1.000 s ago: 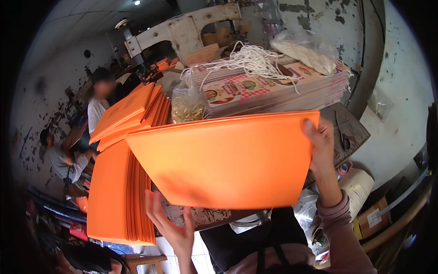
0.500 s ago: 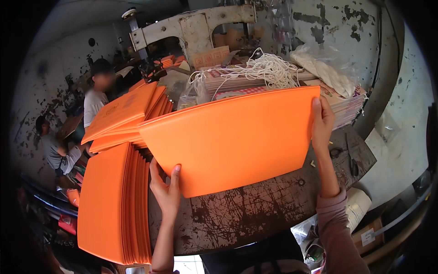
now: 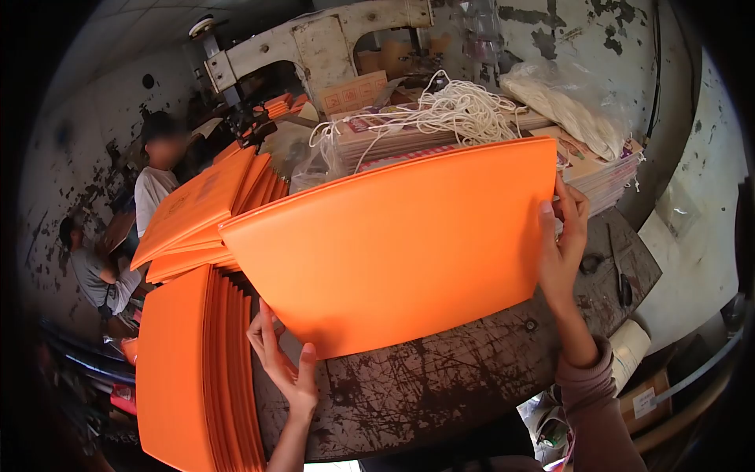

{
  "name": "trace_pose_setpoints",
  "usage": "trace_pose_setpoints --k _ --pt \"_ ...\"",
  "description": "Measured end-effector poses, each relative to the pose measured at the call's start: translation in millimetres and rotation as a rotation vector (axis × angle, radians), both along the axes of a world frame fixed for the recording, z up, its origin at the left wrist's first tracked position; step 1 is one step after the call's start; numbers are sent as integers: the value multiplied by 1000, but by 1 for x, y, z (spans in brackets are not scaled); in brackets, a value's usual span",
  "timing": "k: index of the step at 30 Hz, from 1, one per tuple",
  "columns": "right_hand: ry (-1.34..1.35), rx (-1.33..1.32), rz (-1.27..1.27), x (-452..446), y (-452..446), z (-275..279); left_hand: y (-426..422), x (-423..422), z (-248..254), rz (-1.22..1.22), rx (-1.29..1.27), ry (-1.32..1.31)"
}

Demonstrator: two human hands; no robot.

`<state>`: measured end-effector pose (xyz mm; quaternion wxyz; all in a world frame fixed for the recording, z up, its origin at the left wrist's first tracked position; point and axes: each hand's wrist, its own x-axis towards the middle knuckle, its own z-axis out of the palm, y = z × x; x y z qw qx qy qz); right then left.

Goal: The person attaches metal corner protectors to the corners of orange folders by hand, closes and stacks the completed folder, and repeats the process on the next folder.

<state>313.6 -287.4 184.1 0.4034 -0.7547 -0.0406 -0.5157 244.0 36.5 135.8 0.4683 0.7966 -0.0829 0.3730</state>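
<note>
A flat orange paper bag (image 3: 401, 252), folded double along its top edge, is held tilted above the worktable. My left hand (image 3: 287, 366) is at its lower left corner, thumb by the bottom edge and fingers by the left edge, partly behind it. At the right edge, my right hand (image 3: 562, 244) pinches the bag with the thumb in front and fingers behind. Just left of my left hand stands a row of similar orange bags (image 3: 177, 370). Behind that row, more orange bags (image 3: 197, 200) lie in a slanting pile, the top one printed.
The dark, scratched worktable (image 3: 409, 401) carries scissors (image 3: 621, 279) at right. White cord (image 3: 464, 110) lies on stacked printed bags (image 3: 605, 185). A large pale machine (image 3: 314, 47) stands behind. Two people, one in a white shirt (image 3: 153, 193), are at left.
The bag has shifted slightly left and its lower left corner has dropped. My left hand has moved down with that corner; my right hand sits a little lower and farther right.
</note>
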Motion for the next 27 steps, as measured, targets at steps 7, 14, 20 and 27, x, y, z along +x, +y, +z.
trace_pose_setpoints --k 7,14,20,27 --pt "-173 66 39 1 -2 -2 -5 5 -5 -56 -120 -150" --pt "-234 843 518 -14 -25 -4 5 15 -28 103 -251 -392" --pt "133 696 506 -88 -48 -47 15 12 -13 -75 -286 -298" --pt "274 745 506 -153 -62 -88 29 12 1 103 -404 -178"
